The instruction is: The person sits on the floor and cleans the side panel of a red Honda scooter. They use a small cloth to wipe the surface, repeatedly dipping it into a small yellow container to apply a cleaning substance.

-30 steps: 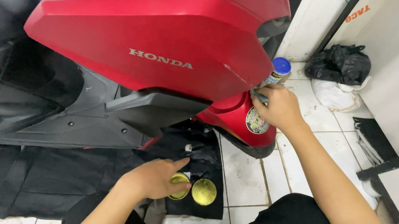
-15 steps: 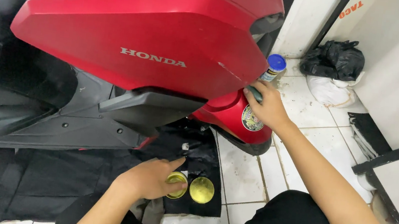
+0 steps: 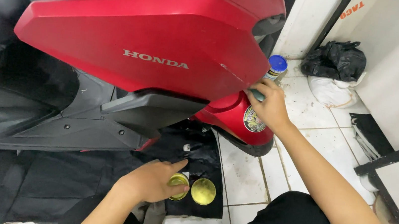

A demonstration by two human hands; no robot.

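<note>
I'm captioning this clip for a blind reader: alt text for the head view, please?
A person's right hand presses on the edge of a red scooter panel, while the left hand rests on a small yellow tin beside its lid on a black cloth.

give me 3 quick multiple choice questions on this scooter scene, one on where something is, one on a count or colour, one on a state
1. Where is the right hand?
A. at the edge of the red side panel
B. on the floor tiles
C. on the black bag

2. How many round yellow tins lie on the black cloth?
A. one
B. two
C. four

3. What is the left hand doing?
A. hanging in the air
B. gripping the fender
C. resting on one tin

Answers: 1 A, its fingers meet the panel's right edge. 2 B, two sit side by side. 3 C, its fingers lie on the left tin.
</note>
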